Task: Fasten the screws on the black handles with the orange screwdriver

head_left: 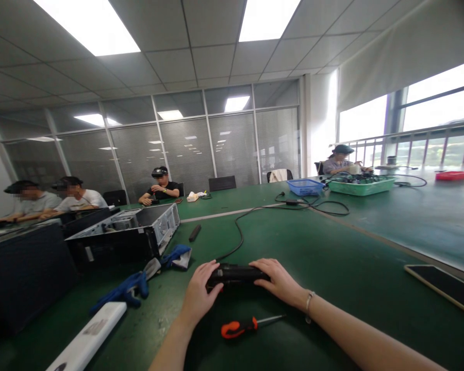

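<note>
Your left hand (199, 289) and your right hand (279, 281) are both on the black corded device (235, 274), one at each end. Each is half closed, with the fingers curved over the top, so you have hold of it from both sides, though how tight the grip is cannot be told. The device lies in front of you on the green table (332, 247), between your hands. Its long axis runs crosswise, roughly left to right in your view. Your hands cover both ends, so you cannot tell which way its front points. A black cord (237, 237) appears to leave it near your left hand, on the far side, and loops away across the table. Just below the device, clear of both hands, lies an orange-handled screwdriver (239, 326), its metal shaft pointing right. To your left are blue gloves (129, 289) and, beyond them, an opened computer case (123, 234) lying on its side. A dark tablet (444, 288) lies off to your right. Farther along the table, a blue basket (305, 186) stands beside a green tray (361, 186) of cables, and a co-worker (342, 161) sits at the far end.
</note>
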Demonstrator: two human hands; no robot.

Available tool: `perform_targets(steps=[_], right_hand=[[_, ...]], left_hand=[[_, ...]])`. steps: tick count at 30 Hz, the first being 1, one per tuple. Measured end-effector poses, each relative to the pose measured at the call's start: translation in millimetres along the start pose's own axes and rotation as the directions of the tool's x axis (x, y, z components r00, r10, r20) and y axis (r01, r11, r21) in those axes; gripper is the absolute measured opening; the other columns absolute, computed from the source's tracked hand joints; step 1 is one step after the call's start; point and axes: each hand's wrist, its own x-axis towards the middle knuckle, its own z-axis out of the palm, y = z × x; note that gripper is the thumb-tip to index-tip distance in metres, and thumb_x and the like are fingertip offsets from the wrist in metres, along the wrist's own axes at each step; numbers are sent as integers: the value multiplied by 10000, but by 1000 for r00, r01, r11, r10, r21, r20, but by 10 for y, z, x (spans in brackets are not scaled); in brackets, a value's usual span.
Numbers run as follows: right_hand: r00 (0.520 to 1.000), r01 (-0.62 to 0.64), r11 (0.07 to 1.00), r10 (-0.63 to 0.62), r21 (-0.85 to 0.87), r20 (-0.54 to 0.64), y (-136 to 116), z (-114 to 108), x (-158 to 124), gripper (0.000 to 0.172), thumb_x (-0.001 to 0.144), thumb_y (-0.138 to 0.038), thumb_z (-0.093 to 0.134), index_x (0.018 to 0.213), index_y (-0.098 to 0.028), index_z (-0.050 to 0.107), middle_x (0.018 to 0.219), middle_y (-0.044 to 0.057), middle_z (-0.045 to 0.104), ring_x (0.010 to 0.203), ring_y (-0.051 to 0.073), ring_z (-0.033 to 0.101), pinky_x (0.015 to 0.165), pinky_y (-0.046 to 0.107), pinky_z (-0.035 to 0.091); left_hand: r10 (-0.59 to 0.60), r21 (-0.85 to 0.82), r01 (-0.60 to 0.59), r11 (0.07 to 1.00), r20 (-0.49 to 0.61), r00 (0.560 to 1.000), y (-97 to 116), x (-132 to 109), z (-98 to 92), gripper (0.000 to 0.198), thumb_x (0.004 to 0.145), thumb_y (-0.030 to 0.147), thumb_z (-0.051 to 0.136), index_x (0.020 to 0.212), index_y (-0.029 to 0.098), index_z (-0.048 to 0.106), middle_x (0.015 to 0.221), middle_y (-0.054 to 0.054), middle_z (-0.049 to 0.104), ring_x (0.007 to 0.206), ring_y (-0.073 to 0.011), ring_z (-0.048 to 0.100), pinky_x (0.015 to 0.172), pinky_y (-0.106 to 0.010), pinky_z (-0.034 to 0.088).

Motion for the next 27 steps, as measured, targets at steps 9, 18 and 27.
perform_targets(steps=[9, 18, 27], right_hand=[[998, -35, 999, 33, 40, 51, 31, -27, 77, 406, 831, -365, 567, 1226, -272, 562, 1227, 43, 593, 1086, 232, 553, 971, 356, 378], [994, -100, 995, 100, -11, 41, 110, 38, 165, 425, 794, -374, 599, 1215, -317, 580, 1201, 20, 599, 1009, 216, 588, 921, 324, 416], [992, -111, 993, 109, 30, 56, 95, -3, 162, 390, 811, -358, 578, 1197, -309, 593, 1183, 17, 614, 995, 207, 591, 899, 323, 434]], left_hand=[[-103, -102, 115, 988, 112, 988, -149, -18, 51, 448, 831, 231, 549, 1279, 223, 538, 1347, -64, 533, 1256, -226, 478, 1093, -417, 348], [-153, -95, 167, 981, 139, 978, -204, 17, 50, 399, 859, 221, 489, 1249, 225, 572, 1294, -46, 584, 1228, -216, 509, 1086, -391, 361], [-164, -105, 181, 978, 146, 975, -181, 15, 37, 403, 845, 217, 501, 1238, 246, 585, 1285, -27, 592, 1233, -209, 505, 1090, -383, 351]])
